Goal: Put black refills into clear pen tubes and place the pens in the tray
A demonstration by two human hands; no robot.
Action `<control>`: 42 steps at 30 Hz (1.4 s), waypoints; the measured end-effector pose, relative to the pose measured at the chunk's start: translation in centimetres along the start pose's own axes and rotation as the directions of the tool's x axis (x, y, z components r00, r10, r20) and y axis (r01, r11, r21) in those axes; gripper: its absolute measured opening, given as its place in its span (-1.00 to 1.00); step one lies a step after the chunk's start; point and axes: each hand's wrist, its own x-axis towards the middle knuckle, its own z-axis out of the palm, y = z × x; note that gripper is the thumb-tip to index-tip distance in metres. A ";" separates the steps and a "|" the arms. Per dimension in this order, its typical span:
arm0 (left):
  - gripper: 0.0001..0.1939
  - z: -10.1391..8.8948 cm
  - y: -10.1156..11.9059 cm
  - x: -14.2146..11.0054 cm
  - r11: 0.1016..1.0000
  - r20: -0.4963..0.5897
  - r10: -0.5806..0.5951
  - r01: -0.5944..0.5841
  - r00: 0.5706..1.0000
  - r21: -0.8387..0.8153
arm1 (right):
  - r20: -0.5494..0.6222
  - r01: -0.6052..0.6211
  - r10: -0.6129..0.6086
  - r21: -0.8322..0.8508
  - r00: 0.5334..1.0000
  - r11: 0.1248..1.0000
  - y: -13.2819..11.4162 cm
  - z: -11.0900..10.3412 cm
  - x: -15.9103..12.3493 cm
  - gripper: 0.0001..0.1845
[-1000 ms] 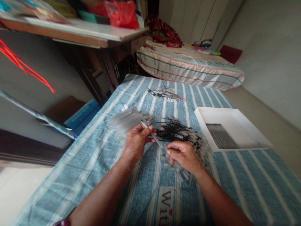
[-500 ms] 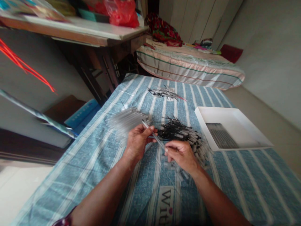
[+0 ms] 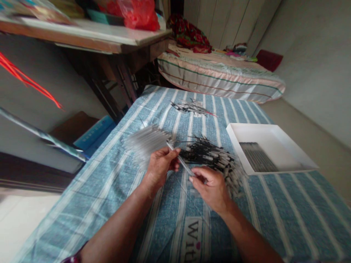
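Note:
A slim pale pen (image 3: 184, 166) slants between my two hands above the striped cloth. My left hand (image 3: 159, 166) pinches its upper part between thumb and fingers. At the lower end, my right hand (image 3: 211, 184) has its thumb and fingertips closed on the pen. Beyond my left hand lies a stack of translucent pen barrels (image 3: 144, 140), blurred at its edges. A heap of black-tipped, clear pen parts (image 3: 210, 153) spreads just past my right hand, which hides part of it.
A white open box (image 3: 296, 146) stands on the right, with a row of dark pens (image 3: 257, 157) along its left side. Farther back lies a small scatter of pen parts (image 3: 190, 107). A wooden table (image 3: 109, 34) with a red bag (image 3: 139, 14) rises at the upper left.
Both hands keep hold of the pen. My right-hand fingers have shifted slightly along its lower end, and the hand sits a little farther left. The piles and box look unchanged.

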 end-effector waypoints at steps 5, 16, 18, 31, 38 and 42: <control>-0.77 0.2 0.2 -0.1 0.999 -0.006 -0.018 0.018 1.000 -0.028 | -0.068 0.087 -0.094 -0.109 0.993 0.990 0.0 0.2 -0.1 -0.84; -0.81 0.5 0.1 -0.4 0.999 -0.027 -0.004 0.003 1.000 -0.034 | -0.047 0.025 -0.034 -0.169 0.998 0.985 0.2 0.4 0.8 -0.86; -0.79 0.6 0.1 -0.5 1.000 -0.010 0.015 -0.015 1.000 0.004 | 0.014 0.011 -0.008 -0.233 1.000 0.972 0.0 0.2 1.4 -0.84; -0.77 0.3 0.9 -0.3 0.908 0.249 0.093 -0.185 0.964 0.377 | -0.027 -0.023 0.008 -0.629 1.000 0.777 1.3 -8.1 3.8 -0.78; -0.78 0.3 0.5 0.1 0.758 0.298 0.104 -0.270 0.949 0.594 | -0.306 -0.482 0.419 -0.765 0.855 0.427 7.7 -17.3 4.5 -0.74; -0.81 -0.4 0.4 0.6 0.557 0.328 0.198 -0.382 0.924 0.738 | -0.249 -0.471 0.474 -0.766 0.844 0.437 9.2 -17.8 3.9 -0.74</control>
